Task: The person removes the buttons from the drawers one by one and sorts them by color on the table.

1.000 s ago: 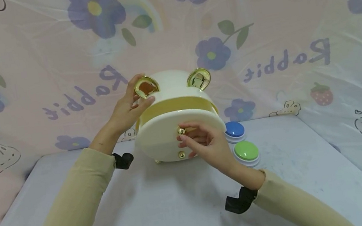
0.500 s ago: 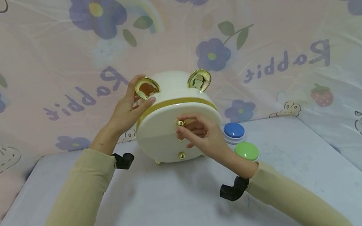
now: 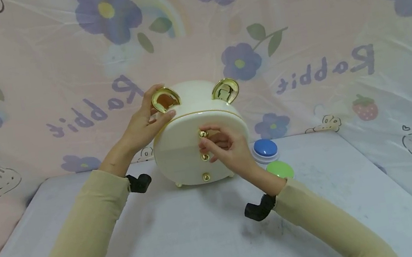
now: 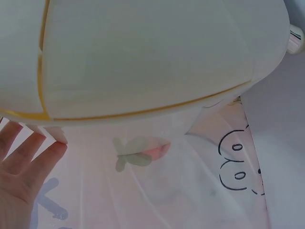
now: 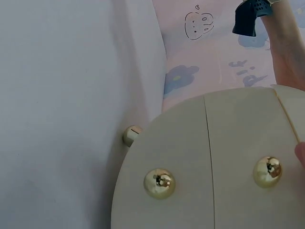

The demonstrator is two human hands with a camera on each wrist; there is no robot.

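Note:
A white, rounded drawer box (image 3: pixel 177 151) with two gold-trimmed ears and gold knobs down its front stands on the table. My left hand (image 3: pixel 143 125) grips its upper left side around the gold ear (image 3: pixel 165 100), thumb on the front of it and fingers behind. At the top drawer, my right hand (image 3: pixel 229 145) pinches the top gold knob (image 3: pixel 203 134) between thumb and index finger. That drawer's front sits nearly flush with the body. In the right wrist view, the middle knob (image 5: pixel 268 171) and bottom knob (image 5: pixel 159 183) show, with one fingertip at the edge.
Just right of the box are a blue push button (image 3: pixel 266 148) and a green push button (image 3: pixel 279 170), the green one partly hidden by the right forearm. A white-covered table (image 3: pixel 168 247) lies beneath. Behind it hangs a printed cloth (image 3: pixel 193 45).
The top drawer has slid inward from well open to nearly closed, my right hand moving forward with its knob. My left hand has stayed at the ear.

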